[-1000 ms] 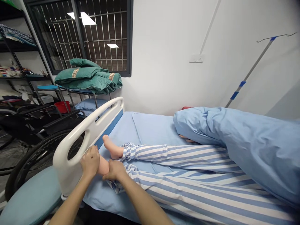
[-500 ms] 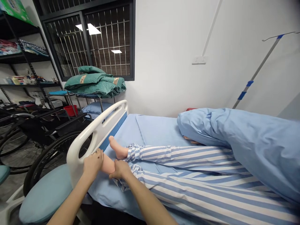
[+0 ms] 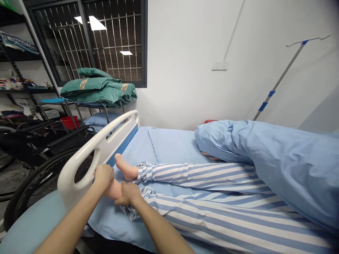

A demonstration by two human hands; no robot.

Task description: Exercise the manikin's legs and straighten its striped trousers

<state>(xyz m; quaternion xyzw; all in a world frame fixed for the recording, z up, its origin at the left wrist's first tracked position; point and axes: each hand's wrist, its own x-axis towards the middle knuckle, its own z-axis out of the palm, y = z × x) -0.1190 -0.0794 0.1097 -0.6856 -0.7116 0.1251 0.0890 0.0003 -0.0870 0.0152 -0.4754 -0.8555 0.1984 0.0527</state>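
Two legs in blue-and-white striped trousers (image 3: 212,211) lie along the bed, their bare feet smooth like a manikin's. My left hand (image 3: 104,175) is closed round the toe end of the near foot (image 3: 113,190), hiding the toes. Around the ankle of that same foot, my right hand (image 3: 129,194) is wrapped, just beyond the gathered trouser cuff. The far foot (image 3: 125,168) rests with its toes pointing up, touched by neither hand.
A white footboard (image 3: 79,157) rises close to my left hand. Beyond it stand a wheelchair (image 3: 39,148) and a teal stool seat (image 3: 37,222). A blue quilt (image 3: 265,151) covers the upper legs. Folded green bedding (image 3: 100,90) lies below the window; an IV pole (image 3: 280,77) leans at right.
The view has shifted so that everything sits further left. My left hand has turned further over the toes of the near foot. My right hand keeps its hold at the ankle.
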